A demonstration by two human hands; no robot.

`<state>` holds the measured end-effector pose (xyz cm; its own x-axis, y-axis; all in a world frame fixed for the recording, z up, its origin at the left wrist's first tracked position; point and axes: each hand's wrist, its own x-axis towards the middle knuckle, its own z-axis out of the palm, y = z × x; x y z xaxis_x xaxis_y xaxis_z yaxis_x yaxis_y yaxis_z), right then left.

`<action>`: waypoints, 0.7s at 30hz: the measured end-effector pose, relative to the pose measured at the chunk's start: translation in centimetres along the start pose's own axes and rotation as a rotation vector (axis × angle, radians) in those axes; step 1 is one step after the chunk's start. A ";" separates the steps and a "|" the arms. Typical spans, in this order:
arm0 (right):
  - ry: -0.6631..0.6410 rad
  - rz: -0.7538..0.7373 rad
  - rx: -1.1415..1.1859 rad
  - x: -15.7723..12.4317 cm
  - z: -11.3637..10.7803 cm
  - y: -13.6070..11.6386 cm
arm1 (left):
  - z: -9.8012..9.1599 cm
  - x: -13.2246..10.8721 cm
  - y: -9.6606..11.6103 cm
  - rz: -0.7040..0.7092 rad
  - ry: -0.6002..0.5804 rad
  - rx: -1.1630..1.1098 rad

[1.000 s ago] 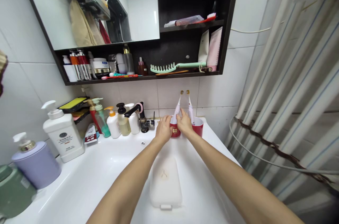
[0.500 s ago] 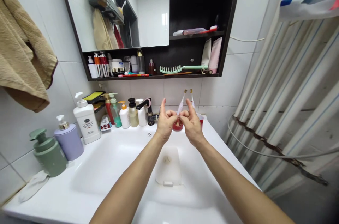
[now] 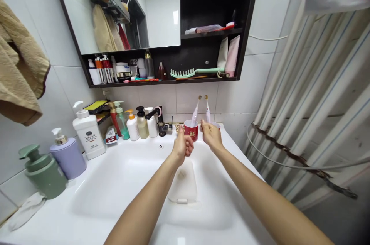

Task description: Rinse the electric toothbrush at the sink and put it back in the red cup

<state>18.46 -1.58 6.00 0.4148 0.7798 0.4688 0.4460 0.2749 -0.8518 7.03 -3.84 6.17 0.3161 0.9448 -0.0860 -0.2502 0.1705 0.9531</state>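
Observation:
My left hand (image 3: pixel 182 145) hovers over the back of the white sink, thumb up and fingers curled in; nothing shows in it. To its right, my right hand (image 3: pixel 212 136) is raised in front of a second cup (image 3: pixel 216 125), which it mostly covers. That hand's fingers point away and are largely hidden, so contact with the cup cannot be made out. Between and behind the hands stands a red cup (image 3: pixel 191 130) with gold marking. A pale pink electric toothbrush (image 3: pixel 195 115) leans in it, and a second toothbrush (image 3: pixel 208 114) rises behind my right hand.
A white basin (image 3: pixel 115 183) with a pale tray (image 3: pixel 182 187) inside lies below. The black faucet (image 3: pixel 162 123) stands at the back, pump bottles (image 3: pixel 141 123) beside it. Overhead is a dark mirror cabinet (image 3: pixel 127 84) with a green hairbrush (image 3: pixel 185 73). White pipes (image 3: pixel 300 94) run along the right.
My hands have parted after being together at the fingertips. The left has dropped slightly and turned, its fingers curling; the right has rotated beside the cups. The red cup now shows more.

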 end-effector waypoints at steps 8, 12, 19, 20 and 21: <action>0.031 0.093 -0.449 3.9 -1.9 6.7 | -3.4 0.3 -5.3 -0.125 0.047 0.101; -0.037 0.056 -0.573 2.1 -3.4 7.0 | -3.9 0.5 -5.4 -0.038 0.063 0.136; -0.238 -0.083 -0.639 -4.0 -4.9 5.0 | -3.8 0.2 -5.1 0.228 0.241 0.235; -0.272 -0.103 -0.633 -4.9 -4.5 4.7 | -3.7 0.1 -5.2 0.281 0.239 0.268; -0.307 -0.122 -0.623 -5.8 -4.0 4.6 | -3.5 0.0 -5.4 0.335 0.230 0.306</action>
<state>21.25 -7.06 0.34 0.1314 0.9124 0.3876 0.8843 0.0689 -0.4618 5.16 -3.75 -0.01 0.0459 0.9766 0.2101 -0.0128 -0.2097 0.9777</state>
